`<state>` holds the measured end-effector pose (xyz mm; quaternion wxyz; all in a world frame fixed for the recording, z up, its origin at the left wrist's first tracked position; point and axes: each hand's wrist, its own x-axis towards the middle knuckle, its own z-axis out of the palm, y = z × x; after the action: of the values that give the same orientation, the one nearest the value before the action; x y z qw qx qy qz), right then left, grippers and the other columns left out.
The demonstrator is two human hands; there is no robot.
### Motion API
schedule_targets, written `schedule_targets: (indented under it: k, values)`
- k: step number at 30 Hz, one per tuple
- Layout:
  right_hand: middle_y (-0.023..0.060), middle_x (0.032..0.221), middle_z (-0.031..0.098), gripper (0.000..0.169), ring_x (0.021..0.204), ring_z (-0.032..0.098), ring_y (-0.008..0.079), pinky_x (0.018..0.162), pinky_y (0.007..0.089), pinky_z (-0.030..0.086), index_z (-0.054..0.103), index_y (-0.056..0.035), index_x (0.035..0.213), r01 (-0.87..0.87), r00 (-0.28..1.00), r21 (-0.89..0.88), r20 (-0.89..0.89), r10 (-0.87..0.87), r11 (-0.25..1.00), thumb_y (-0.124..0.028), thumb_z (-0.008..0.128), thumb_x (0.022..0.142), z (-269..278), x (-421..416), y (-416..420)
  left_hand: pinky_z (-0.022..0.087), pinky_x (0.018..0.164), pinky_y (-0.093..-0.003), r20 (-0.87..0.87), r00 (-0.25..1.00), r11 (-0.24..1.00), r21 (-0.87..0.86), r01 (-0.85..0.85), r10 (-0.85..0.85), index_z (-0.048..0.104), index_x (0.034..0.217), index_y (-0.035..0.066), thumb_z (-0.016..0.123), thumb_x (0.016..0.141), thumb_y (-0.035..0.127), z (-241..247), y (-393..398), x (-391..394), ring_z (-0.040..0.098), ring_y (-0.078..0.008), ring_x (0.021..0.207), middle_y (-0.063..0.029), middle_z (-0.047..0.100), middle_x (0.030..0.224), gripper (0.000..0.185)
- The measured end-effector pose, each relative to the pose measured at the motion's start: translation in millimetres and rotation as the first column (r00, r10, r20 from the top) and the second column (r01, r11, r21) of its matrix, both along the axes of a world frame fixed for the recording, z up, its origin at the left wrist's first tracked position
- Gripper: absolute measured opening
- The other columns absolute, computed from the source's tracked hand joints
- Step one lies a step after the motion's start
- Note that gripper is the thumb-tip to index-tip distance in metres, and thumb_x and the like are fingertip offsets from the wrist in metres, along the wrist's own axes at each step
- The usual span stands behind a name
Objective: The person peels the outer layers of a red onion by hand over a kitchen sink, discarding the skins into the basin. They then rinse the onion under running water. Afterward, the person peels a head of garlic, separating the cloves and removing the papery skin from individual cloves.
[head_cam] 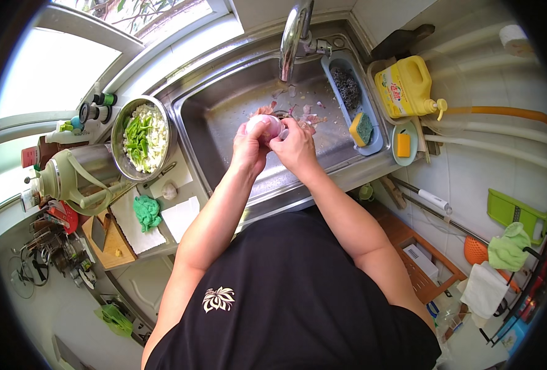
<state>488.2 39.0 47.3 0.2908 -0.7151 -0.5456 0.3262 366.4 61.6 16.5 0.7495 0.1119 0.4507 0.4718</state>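
Note:
A pale pink-purple onion (265, 128) is held over the stainless steel sink (213, 115). My left hand (249, 151) grips it from the left and below, thumb across its front. At its right side, my right hand (297, 150) has thumb and fingers pinched against the onion's surface; whether a bit of skin is between them I cannot tell. Dry reddish onion skins (265, 109) lie behind the hands, and more papery scraps are scattered over the sink floor. The drain (281, 114) is partly covered by hands and skins.
A chrome faucet (292, 44) overhangs the sink. On its right hangs a blue caddy (342, 104) with steel wool and a sponge (361, 129), beside a yellow detergent jug (405, 88). Leftward stand a steel bowl (171, 134) of chopped vegetables, a thermos (88, 171) and a knife on a cutting board (116, 252).

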Motion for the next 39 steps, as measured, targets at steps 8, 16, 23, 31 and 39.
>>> schedule_targets:
  k: [8, 16, 23, 31, 39]
  values:
    - [0.0237, 0.089, 0.067, 0.033, 0.083, 0.064, 0.043, 0.078, 0.0511, 0.05, 0.06, -0.0002, 0.105, -0.015, 0.998, 0.08, -0.059, 0.02, 0.997, -0.013, 0.06, 0.075, -15, -2, 1, 0.057, 0.075, -0.0445, 0.033, 0.999, 0.999, -0.01, 0.037, -0.037, 0.045, 0.124, 0.004, 0.072, 0.083, 0.016, -11, 6, -6, 0.062, -0.0274, 0.097, -0.0136, 0.058, 0.113, 0.051]
    - [0.0231, 0.087, 0.066, 0.028, 0.081, 0.065, 0.0395, 0.073, 0.0445, 0.051, 0.064, 0.0006, 0.103, -0.077, 0.991, 0.176, -0.091, 0.094, 0.981, -0.008, 0.058, 0.077, -40, 4, 0, 0.056, 0.073, -0.0438, -0.009, 0.999, 0.995, -0.09, 0.048, -0.049, 0.052, 0.121, 0.005, 0.068, 0.085, 0.019, -9, 1, -12, 0.062, -0.0263, 0.095, -0.0126, 0.06, 0.11, 0.042]
    - [0.0207, 0.088, 0.068, 0.027, 0.078, 0.067, 0.0345, 0.072, 0.0409, 0.053, 0.065, 0.0005, 0.103, -0.114, 0.978, 0.294, -0.136, 0.16, 0.949, -0.002, 0.057, 0.078, -43, 14, 4, 0.056, 0.078, -0.049, 0.159, 0.985, 0.988, -0.122, 0.092, -0.072, 0.059, 0.123, 0.007, 0.066, 0.087, 0.02, 2, 2, -18, 0.062, -0.0294, 0.101, -0.0133, 0.061, 0.118, 0.039]
    - [0.0167, 0.087, 0.069, 0.023, 0.077, 0.067, 0.0282, 0.07, 0.0375, 0.053, 0.066, -0.0007, 0.102, 0.032, 0.949, 0.252, -0.313, 0.05, 0.967, -0.005, 0.062, 0.08, -43, 10, 1, 0.05, 0.091, -0.0579, 0.398, 0.917, 0.972, -0.203, 0.117, -0.027, 0.053, 0.13, 0.009, 0.058, 0.094, 0.035, -1, 4, -17, 0.059, -0.0337, 0.11, -0.0162, 0.059, 0.122, 0.045]
    - [0.018, 0.079, 0.066, 0.025, 0.075, 0.067, 0.0303, 0.069, 0.0393, 0.053, 0.065, 0.0026, 0.097, 0.077, 0.991, 0.025, -0.11, -0.074, 0.997, -0.01, 0.064, 0.076, -35, 0, 5, 0.05, 0.085, -0.0382, 0.266, 0.96, 0.97, -0.242, -0.018, 0.084, 0.06, 0.125, 0.011, 0.056, 0.096, 0.037, -9, 9, -11, 0.061, -0.02, 0.099, -0.0084, 0.064, 0.118, 0.04]
